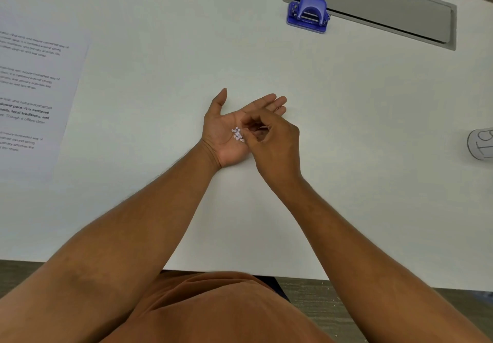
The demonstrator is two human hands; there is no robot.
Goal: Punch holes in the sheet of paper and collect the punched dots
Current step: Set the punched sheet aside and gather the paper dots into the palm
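The left hand [226, 131] lies palm up on the white table [160, 49], fingers extended and spread flat, thumb pointing away from the body. A small cluster of punched dots [238, 134], pale and round, sits in the hollow of that palm. The hand is not closed on them; they rest loose on the skin.

The right hand [272, 142] hovers over the left palm from the right side, back of the hand toward the camera. Its thumb and forefinger are drawn together in a pinch directly beside the dots, tips touching or nearly touching the cluster. Whether a dot is held between the fingertips cannot be told; the remaining fingers are curled under.

Both forearms are bare and reach from the near table edge toward the centre. An orange-brown garment [213, 310] shows at the bottom of the view.

The sheet of paper [34, 97], printed with blocks of text, lies flat at the left edge of the table, well apart from the hands and partly out of view. The blue hole punch [308, 14] stands upright at the far side, just beside a grey recessed cable tray [373, 9] set in the tabletop. A white cylindrical object [481, 143] with dark markings is cut off at the right edge. A few pale specks [333, 301] lie on the wood-grain floor below the near table edge.
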